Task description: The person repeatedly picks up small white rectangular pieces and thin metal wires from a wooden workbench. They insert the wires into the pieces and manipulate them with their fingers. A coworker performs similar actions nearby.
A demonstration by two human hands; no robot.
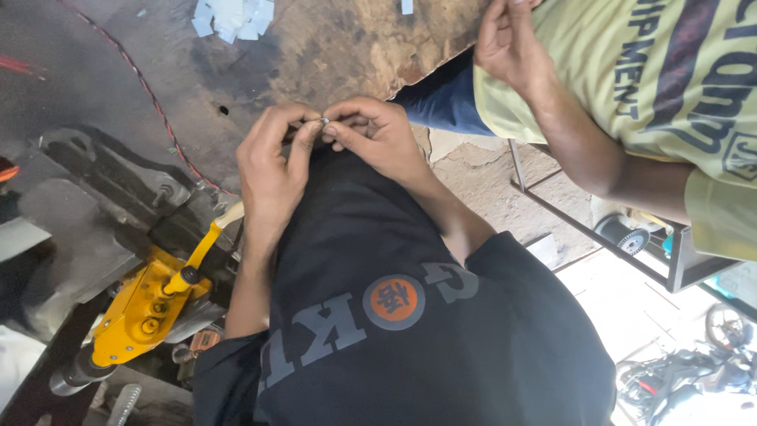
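Both hands are up at the bench edge, working one tiny metal piece (323,120) between them, a small silvery bit, too small to tell just what it is. The left hand (272,162) has thumb and forefinger pressed together on it from one side, the right hand (374,138) pinches it from the other, fingertips (335,130) touching, no gap showing between them. By the look of it the work sits mid-way: the piece is gripped and being fiddled with, not set down anywhere, and nothing finished lies close by. Below the left forearm a yellow tool (146,304) sits on the dark bench (95,71), untouched, with a red wire (154,102) trailing across the top and white scraps (233,17) further back. A co-worker's hand (509,43) hovers apart on the right.
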